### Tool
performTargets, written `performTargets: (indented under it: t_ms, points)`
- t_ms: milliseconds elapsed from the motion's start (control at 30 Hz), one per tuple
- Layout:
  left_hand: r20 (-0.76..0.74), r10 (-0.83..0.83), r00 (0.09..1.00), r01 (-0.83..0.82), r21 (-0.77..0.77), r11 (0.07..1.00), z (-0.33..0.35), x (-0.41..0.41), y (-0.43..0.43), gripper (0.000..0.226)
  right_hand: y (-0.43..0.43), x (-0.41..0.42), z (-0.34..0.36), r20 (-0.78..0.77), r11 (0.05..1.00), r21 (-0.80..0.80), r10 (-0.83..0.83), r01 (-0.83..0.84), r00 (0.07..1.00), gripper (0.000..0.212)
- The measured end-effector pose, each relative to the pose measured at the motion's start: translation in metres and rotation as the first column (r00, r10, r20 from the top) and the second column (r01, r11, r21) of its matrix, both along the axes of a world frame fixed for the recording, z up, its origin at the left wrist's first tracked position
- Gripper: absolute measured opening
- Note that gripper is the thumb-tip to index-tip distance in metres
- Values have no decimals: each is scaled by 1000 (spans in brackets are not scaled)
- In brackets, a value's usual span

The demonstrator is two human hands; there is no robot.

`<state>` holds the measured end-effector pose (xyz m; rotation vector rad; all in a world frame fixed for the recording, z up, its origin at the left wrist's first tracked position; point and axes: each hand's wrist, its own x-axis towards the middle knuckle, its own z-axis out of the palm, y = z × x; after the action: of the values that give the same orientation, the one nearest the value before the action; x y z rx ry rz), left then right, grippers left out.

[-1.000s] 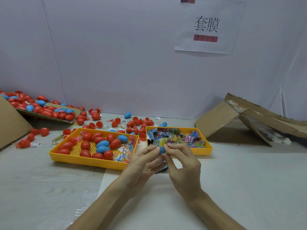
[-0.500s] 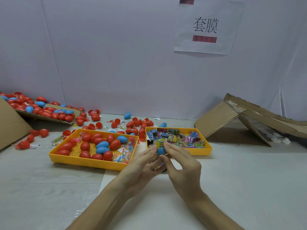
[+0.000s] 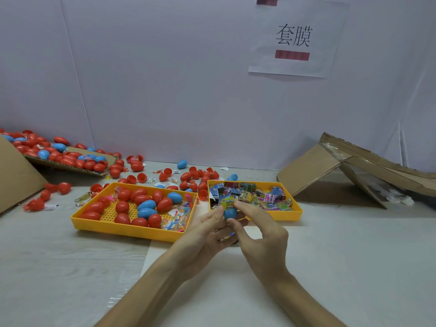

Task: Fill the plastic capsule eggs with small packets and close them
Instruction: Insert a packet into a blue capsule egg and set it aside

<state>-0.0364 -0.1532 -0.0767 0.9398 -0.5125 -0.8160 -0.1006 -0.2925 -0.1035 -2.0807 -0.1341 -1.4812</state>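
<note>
Head view: left hand (image 3: 207, 234), right hand (image 3: 262, 234) both pinch blue capsule half (image 3: 230, 214); yellow packet (image 3: 228, 203) sticks out top, near packet tray (image 3: 292, 214).

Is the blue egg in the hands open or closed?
Open: the blue egg half has no cap, and a yellow packet sticks out of its top.

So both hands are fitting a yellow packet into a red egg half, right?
Not red: the head view shows a blue egg half. The left hand and right hand do fit the yellow packet into it.
</note>
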Motion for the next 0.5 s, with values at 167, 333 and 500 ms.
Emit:
performTargets:
  t_ms: [167, 333, 500]
  points:
    - [-27, -10, 1000, 10, 6, 1000, 0, -3, -2, 46, -3, 1, 0, -43, 999, 39, 13, -11, 999, 34]
    - [-76, -14, 997, 15, 10, 1000, 1, 2, -1, 44, -1, 2, 0, -62, 999, 41, 37, -35, 997, 33]
    - [-14, 25, 1000, -24, 34, 999, 3, 0, -2, 43, -3, 0, 1, -93, 997, 29, 80, -78, 992, 33]
